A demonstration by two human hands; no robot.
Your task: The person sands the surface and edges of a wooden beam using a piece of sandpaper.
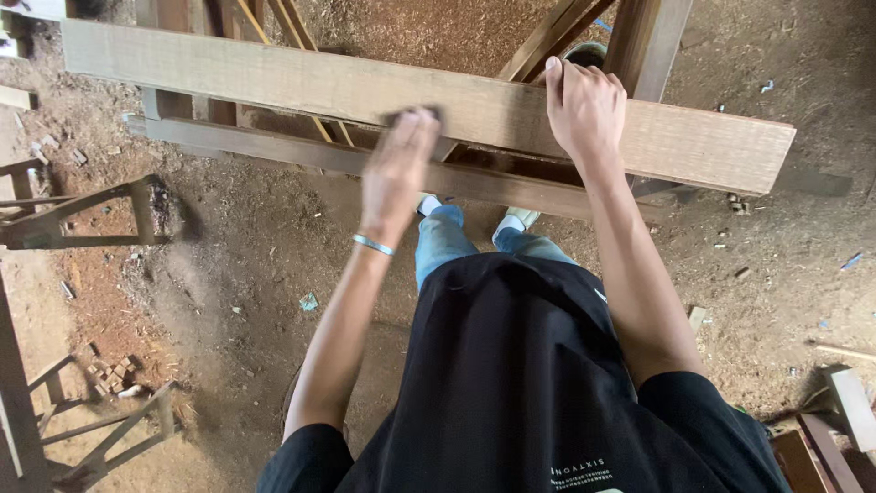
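A long pale wooden plank lies across a wooden stand in front of me, running from upper left to right. My left hand is blurred with motion and presses a dark piece, seemingly sandpaper, flat on the plank's face. A silver bracelet circles that wrist. My right hand rests on the plank further right, fingers curled over its top edge. Beneath the plank a darker plank runs parallel.
The dirt floor is strewn with sawdust and wood scraps. Small wooden frames stand at the left, another frame at the lower left. Dark boards lie at the lower right. My jeans and pale shoes show under the planks.
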